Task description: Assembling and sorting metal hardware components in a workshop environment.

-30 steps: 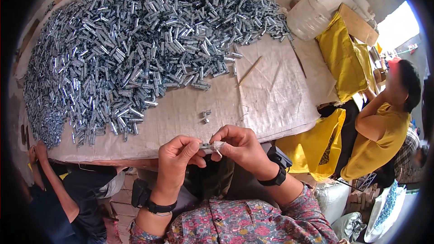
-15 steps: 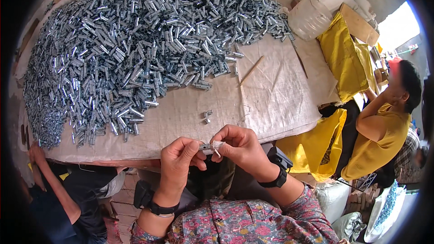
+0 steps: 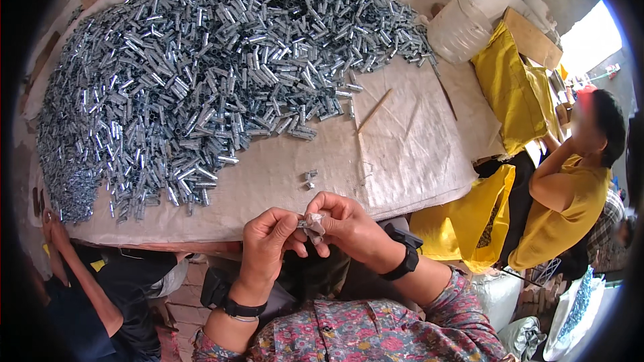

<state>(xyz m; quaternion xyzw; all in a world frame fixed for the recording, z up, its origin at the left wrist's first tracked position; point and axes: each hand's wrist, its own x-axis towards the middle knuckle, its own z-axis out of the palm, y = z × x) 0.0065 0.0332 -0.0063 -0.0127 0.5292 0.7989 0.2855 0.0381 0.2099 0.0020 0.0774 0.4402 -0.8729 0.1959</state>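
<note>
From my end, left hand (image 3: 270, 238) and right hand (image 3: 343, 224) both pinch a small metal piece (image 3: 302, 224), fingers narrow, by the near edge of the table (image 3: 268, 174). Fingertips cover most of it; can't tell long axis or pointing direction. Metal pile (image 3: 201, 67) toward far edge.

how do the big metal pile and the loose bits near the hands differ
The pile of metal tubes has a great many pieces; the loose metal bits are few. The pile's tubes overlap in a heap, while the loose bits lie on bare sheet. The pile spreads far back and left; the loose bits sit beyond the left hand and right hand. Both look silvery.
</note>
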